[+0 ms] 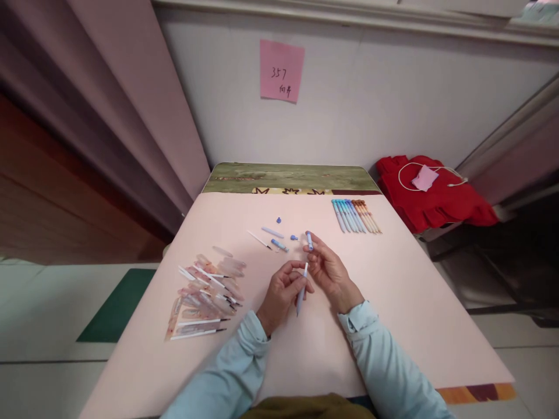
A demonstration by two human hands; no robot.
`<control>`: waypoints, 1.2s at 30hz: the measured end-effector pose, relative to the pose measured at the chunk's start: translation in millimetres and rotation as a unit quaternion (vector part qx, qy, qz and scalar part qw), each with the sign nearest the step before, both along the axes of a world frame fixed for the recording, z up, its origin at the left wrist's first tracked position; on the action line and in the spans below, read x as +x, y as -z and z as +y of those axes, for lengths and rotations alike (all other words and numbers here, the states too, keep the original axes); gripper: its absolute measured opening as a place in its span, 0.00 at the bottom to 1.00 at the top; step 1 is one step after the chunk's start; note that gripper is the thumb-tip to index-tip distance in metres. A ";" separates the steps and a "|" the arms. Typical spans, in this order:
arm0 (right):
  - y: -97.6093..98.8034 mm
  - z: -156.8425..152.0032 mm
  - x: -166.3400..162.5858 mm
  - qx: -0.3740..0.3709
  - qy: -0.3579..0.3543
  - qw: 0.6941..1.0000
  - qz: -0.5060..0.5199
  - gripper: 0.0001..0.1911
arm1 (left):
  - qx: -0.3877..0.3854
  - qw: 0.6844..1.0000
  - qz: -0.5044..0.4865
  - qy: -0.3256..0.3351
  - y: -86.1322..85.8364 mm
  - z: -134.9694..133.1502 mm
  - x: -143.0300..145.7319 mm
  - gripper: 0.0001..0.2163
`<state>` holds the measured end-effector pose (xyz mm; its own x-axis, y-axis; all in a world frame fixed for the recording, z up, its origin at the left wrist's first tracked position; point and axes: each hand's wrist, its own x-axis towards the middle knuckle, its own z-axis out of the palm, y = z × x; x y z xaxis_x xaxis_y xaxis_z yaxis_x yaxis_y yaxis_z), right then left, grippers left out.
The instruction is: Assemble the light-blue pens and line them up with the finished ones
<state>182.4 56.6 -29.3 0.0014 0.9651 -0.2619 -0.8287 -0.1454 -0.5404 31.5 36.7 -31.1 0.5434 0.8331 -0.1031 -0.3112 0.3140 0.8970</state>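
My left hand [286, 291] pinches a pale blue lower pen barrel [300, 302], its tip pointing down and a white refill [306, 269] standing out of the top. Just above it, my right hand [329, 270] grips a short blue upper pen barrel [310, 241] between thumb and fingers. The two parts are apart. Beyond my hands lie another blue upper barrel [280, 245], a lavender-blue lower barrel [272, 233], a white refill with a dark tip [259, 239] and two small dark blue caps, one nearer [294, 237] and one farther [278, 220].
A loose pile of clear pinkish pen parts and white refills [207, 291] lies at the left. Several assembled pens [356, 216] in blue and brown form a row at the back right. Red cloth [432, 195] with a white cable [402, 174] sits beyond the table's right edge.
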 end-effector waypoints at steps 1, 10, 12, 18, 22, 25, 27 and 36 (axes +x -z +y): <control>0.4 -0.2 -1.0 0.000 -0.005 1.000 0.010 0.20 | -0.003 1.000 -0.004 0.000 -0.4 0.3 -0.2 0.14; 1.1 0.9 0.0 -0.023 0.040 0.997 -0.063 0.16 | -0.052 0.998 -0.014 -0.017 -2.5 4.1 -2.9 0.13; 0.3 1.5 2.7 -0.022 0.086 0.984 -0.153 0.18 | -0.059 0.997 -0.018 -0.048 -1.5 5.2 -2.7 0.11; 0.3 0.0 -3.7 0.016 0.036 0.969 -0.244 0.17 | -0.068 0.985 -0.073 -0.143 0.1 10.8 -0.6 0.07; -0.7 -3.2 -8.2 0.021 -0.093 0.980 -0.178 0.12 | -0.095 0.982 -0.092 -0.134 -2.6 12.7 0.3 0.07; -2.6 -5.3 -6.5 0.025 -0.131 0.977 -0.164 0.13 | -0.118 0.982 -0.083 -0.125 -4.8 13.2 -0.9 0.08; -3.3 -6.4 -5.1 0.044 -0.135 0.974 -0.176 0.13 | -0.108 0.984 -0.074 -0.119 -6.0 12.8 -2.0 0.09; -5.5 -9.7 -3.7 0.093 -0.152 0.961 -0.210 0.11 | -0.048 0.992 -0.023 -0.118 -5.4 9.1 -3.0 0.13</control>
<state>178.7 46.9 -23.7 -0.2209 0.9676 -0.1224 -0.4657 -0.2150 -0.8584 28.5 45.7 -25.7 0.3410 0.9249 -0.1681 -0.4262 0.3115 0.8493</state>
